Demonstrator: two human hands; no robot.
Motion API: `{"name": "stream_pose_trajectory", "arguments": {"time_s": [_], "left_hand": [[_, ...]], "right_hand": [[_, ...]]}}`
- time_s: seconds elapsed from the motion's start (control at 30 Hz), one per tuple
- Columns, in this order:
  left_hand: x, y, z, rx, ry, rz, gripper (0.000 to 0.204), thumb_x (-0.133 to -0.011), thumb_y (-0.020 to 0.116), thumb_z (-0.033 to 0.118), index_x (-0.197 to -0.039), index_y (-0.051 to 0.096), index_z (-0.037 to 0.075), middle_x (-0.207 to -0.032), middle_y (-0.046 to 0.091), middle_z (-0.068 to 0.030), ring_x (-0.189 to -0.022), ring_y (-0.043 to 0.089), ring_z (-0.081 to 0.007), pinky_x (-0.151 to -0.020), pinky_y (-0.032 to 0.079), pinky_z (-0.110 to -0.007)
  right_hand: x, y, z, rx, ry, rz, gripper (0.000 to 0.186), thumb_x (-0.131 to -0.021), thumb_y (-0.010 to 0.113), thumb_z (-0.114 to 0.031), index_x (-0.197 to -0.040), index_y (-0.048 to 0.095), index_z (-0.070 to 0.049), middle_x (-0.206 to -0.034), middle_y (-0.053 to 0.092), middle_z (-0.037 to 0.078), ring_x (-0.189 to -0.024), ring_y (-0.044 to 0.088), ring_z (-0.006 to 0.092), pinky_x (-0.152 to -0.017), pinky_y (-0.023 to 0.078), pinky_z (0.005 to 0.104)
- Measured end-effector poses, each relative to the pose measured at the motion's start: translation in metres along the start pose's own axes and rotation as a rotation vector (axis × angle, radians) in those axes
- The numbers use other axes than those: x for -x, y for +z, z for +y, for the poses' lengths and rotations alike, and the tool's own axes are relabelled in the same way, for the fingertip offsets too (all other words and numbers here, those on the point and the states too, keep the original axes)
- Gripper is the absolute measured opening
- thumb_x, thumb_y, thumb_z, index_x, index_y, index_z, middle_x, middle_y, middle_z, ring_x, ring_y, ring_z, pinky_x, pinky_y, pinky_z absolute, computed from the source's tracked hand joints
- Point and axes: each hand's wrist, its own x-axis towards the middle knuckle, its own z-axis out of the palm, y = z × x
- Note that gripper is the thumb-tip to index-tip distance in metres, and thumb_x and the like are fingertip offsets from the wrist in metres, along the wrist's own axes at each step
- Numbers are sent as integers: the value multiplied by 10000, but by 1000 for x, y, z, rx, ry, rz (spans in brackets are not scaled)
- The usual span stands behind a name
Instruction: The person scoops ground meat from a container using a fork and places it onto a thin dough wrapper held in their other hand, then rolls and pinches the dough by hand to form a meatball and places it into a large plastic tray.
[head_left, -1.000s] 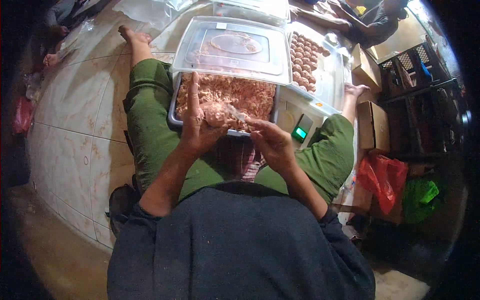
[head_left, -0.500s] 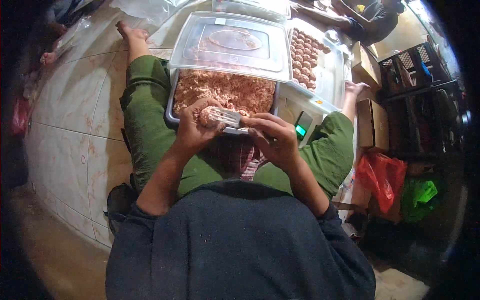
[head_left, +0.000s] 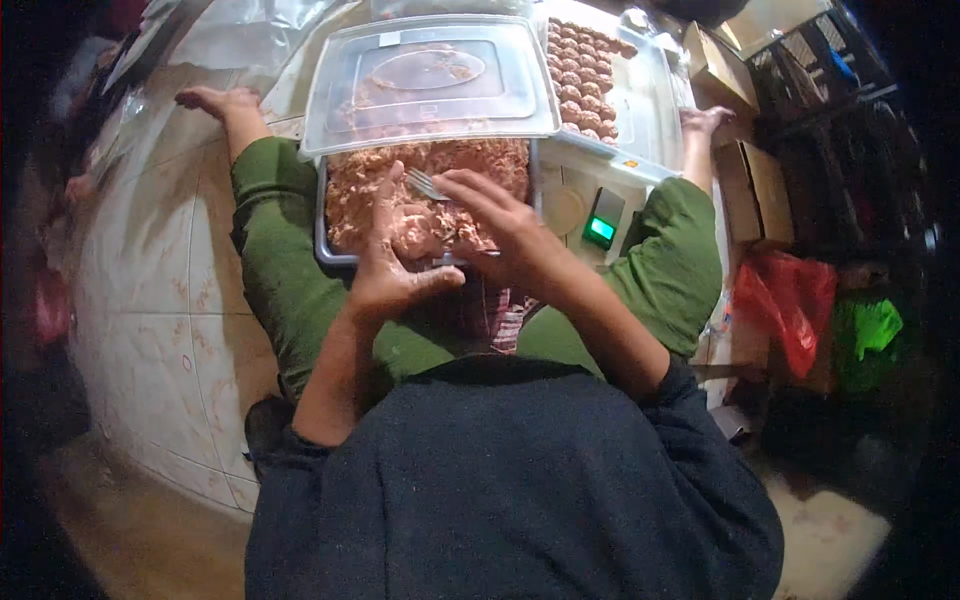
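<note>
A reddish ball of minced meat rests against the palm and fingers of my left hand, whose thumb sticks out to the right. My right hand grips a metal fork, its tines pointing up and to the left; the fingers hide most of the handle. Both hands are over the near part of a dark-rimmed tub filled with loose minced meat. A clear plastic lid covers the tub's far part.
To the right, a translucent tray carries rows of meat balls. A small scale with a lit green display sits between the tub and my right leg. Cardboard boxes, a red plastic bag and a green bag are farther right.
My left fingers have opened out around the ball. The fork has come away from the ball and swung up and left as my right hand moved up. The whole view has shifted slightly.
</note>
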Motion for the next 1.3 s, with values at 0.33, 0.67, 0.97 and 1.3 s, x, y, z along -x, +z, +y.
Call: {"name": "stream_pose_trajectory", "arguments": {"time_s": [0.33,0.67,0.97,1.3], "left_hand": [[-28,-37,-30,-693,164,-132,1066,-658,790,370,-1427,97,114,-1381,273,-218,-1260,330,-325,-973,388,-415],[-42,-218,-99,-687,313,1032,581,-822,631,50,-1289,287,13,-1294,372,-194,-1154,445,-310,-880,465,-384],[-67,-214,-98,-454,298,1007,538,-832,639,120,-1260,335,4,-1305,381,-255,-1200,417,-310,-980,383,-376],[-67,-202,-88,-323,110,1024,455,-875,587,144,-1247,348,37,-1304,398,-264,-1131,457,-290,-959,365,-363]], "right_hand": [[27,-22,48,-200,157,45,605,-740,673,-96,-1296,436,-123,-998,612,156,-890,612,260,-771,504,375],[11,-198,257,32,407,253,330,-727,675,-63,-1032,572,9,-753,591,-20,-694,511,36,-643,438,210],[-37,-185,361,175,615,219,796,-603,739,-118,-1308,374,-79,-971,633,139,-852,624,227,-771,499,314],[-29,-161,365,-101,532,377,779,-683,584,95,-1364,315,-172,-940,594,85,-826,590,191,-745,504,295]]}}
